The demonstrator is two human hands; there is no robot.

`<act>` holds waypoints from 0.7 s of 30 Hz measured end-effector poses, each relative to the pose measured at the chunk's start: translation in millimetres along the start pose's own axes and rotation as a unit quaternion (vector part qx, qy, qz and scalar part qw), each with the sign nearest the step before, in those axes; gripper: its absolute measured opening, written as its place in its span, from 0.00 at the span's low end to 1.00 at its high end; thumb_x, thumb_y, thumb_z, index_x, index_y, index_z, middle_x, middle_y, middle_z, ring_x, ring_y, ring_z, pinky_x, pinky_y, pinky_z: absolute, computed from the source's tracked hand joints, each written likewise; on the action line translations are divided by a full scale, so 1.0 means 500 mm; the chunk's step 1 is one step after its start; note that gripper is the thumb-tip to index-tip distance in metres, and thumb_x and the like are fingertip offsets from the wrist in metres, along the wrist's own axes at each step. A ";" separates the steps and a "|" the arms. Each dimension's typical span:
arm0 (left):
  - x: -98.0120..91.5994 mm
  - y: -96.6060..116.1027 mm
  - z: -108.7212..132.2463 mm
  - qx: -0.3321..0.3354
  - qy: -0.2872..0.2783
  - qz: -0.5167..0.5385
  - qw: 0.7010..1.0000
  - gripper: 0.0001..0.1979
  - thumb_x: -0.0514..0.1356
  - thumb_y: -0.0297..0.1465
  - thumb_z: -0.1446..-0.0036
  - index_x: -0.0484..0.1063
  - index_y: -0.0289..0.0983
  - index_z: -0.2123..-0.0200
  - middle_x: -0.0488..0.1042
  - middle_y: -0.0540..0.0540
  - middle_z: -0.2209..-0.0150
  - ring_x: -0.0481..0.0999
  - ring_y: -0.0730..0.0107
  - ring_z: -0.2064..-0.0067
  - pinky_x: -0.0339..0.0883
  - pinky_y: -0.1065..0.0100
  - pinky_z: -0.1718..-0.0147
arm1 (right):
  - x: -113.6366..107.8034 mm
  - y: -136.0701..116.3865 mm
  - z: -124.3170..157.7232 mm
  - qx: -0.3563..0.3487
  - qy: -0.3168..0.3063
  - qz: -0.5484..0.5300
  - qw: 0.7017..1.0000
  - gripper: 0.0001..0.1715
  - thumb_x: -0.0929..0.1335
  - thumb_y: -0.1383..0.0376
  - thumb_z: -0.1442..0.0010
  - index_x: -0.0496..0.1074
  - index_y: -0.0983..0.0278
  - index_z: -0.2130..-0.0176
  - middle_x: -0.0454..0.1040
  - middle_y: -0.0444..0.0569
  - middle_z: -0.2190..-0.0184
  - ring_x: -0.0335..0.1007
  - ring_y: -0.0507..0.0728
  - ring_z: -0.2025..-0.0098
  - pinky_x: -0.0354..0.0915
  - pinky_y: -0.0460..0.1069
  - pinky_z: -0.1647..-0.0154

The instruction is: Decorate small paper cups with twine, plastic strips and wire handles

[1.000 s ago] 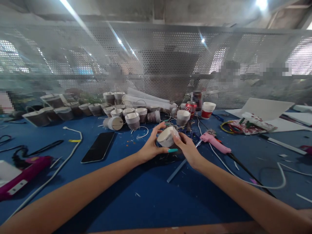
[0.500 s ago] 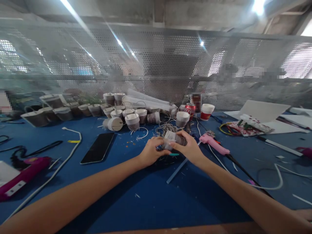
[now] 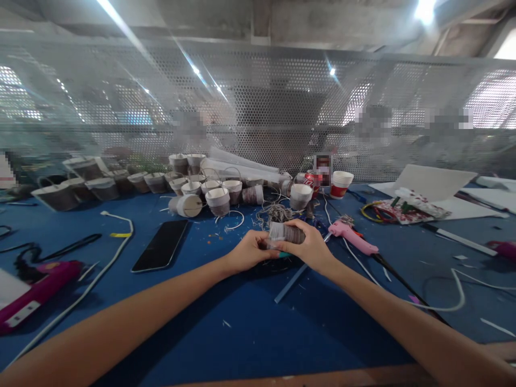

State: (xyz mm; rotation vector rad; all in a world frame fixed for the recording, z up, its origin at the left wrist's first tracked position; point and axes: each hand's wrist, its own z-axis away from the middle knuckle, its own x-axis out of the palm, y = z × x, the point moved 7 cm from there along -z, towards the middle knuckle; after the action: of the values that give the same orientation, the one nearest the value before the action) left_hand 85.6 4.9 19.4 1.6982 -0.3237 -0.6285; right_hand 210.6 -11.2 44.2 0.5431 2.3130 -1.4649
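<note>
Between my two hands lies a paper cup [image 3: 287, 233] wrapped in grey-brown twine, tipped on its side with the paler end to the left. My right hand [image 3: 312, 248] is closed around its right part, thumb in front and fingers over the top. At the left end, my left hand [image 3: 250, 250] is closed on the cup with thumb and fingers together; some fingertips are hidden. A small teal item [image 3: 284, 255] shows under the cup. Just behind is a tangle of grey twine [image 3: 274, 213]. A clear glue stick [image 3: 291, 283] lies on the table below the hands.
Several twine-covered cups [image 3: 218, 201] stand along the back. A pink glue gun [image 3: 355, 238] with its cable lies to the right, a black phone [image 3: 161, 245] to the left. A magenta power strip [image 3: 40, 290] is far left. White-red paper cups [image 3: 342, 184] stand behind.
My left fingers have shifted down and left from the top of the cup to its end, so more of the cup shows. My right hand keeps its hold, moving slightly left.
</note>
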 end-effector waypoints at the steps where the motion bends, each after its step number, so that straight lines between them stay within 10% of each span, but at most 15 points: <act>1: -0.001 -0.002 -0.001 -0.002 -0.002 -0.001 1.000 0.11 0.66 0.33 0.63 0.69 0.32 0.79 0.64 0.55 0.83 0.60 0.81 0.80 0.54 0.75 0.79 | 0.001 0.000 0.000 0.003 -0.001 0.003 1.000 0.23 0.72 0.54 0.59 0.70 0.64 0.64 0.72 0.47 0.66 0.67 0.57 0.64 0.61 0.51 0.63; 21: -0.010 -0.005 -0.003 0.010 -0.003 -0.020 1.000 0.10 0.66 0.32 0.61 0.70 0.31 0.81 0.65 0.54 0.84 0.59 0.81 0.81 0.53 0.75 0.80 | 0.006 0.002 -0.002 -0.008 0.004 0.032 0.999 0.24 0.72 0.53 0.58 0.72 0.64 0.63 0.74 0.51 0.63 0.68 0.59 0.60 0.61 0.53 0.58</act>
State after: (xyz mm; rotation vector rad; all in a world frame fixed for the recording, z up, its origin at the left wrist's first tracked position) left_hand 82.1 9.7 18.3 1.7255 -0.3017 -0.6604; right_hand 208.1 -9.7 42.5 0.6145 2.2902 -1.4155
